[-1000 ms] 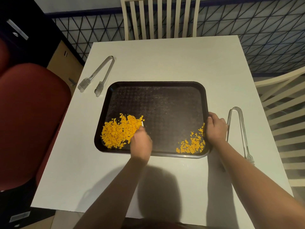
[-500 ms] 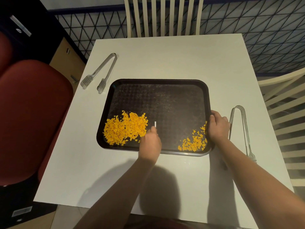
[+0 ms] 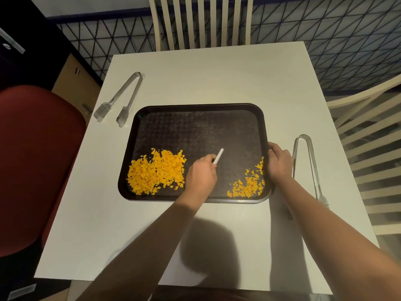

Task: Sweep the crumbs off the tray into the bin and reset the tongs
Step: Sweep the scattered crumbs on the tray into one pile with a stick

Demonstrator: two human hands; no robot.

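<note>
A dark tray point(image 3: 201, 127) lies on the white table point(image 3: 217, 79). A large pile of orange crumbs point(image 3: 156, 172) covers its near left corner, and a smaller pile of crumbs point(image 3: 248, 184) lies in the near right corner. My left hand point(image 3: 200, 177) is over the tray's near middle and holds a thin white card point(image 3: 218, 156) edge-on. My right hand point(image 3: 278, 162) grips the tray's right rim. One pair of metal tongs point(image 3: 120, 101) lies left of the tray, and a second pair of tongs point(image 3: 309, 166) lies to the right of it.
A dark red rounded bin or seat point(image 3: 36, 161) stands against the table's left edge. A white slatted chair point(image 3: 201, 20) is at the far side and another slatted chair point(image 3: 368, 135) at the right. The floor has a dark triangle pattern.
My left hand has moved right with the white card, away from the large crumb pile toward the tray's middle. My right hand has stayed on the right rim.
</note>
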